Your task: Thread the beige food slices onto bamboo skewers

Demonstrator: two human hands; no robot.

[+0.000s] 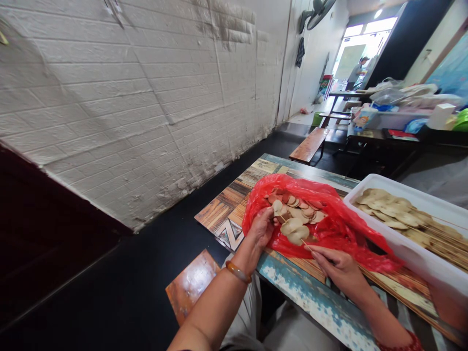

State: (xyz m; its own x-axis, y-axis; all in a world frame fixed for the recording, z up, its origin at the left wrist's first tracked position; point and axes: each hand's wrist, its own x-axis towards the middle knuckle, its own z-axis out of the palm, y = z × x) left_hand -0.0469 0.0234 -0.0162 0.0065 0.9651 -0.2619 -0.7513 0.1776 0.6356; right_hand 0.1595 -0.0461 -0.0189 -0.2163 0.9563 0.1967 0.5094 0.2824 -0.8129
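My right hand (338, 270) pinches the lower end of a thin wooden skewer (306, 245). Several pale round slices (294, 231) are threaded on it, overlapping each other. At the skewer's upper end, my left hand (262, 226) has a single pale slice (278, 207) between thumb and fingers. Whether the skewer's tip has gone into that slice, I cannot tell. Both hands are over an open red plastic bag (365, 243), where loose slices (307, 210) lie in a heap. The kind of food cannot be made out for certain.
To the right stands a white plastic tub (369, 181) with filled skewers (398, 209) inside. The patterned table (234, 195) carries bag and tub. A wooden stool (193, 282) is at lower left, a bench (310, 145) beyond the table. A person (356, 73) is far back.
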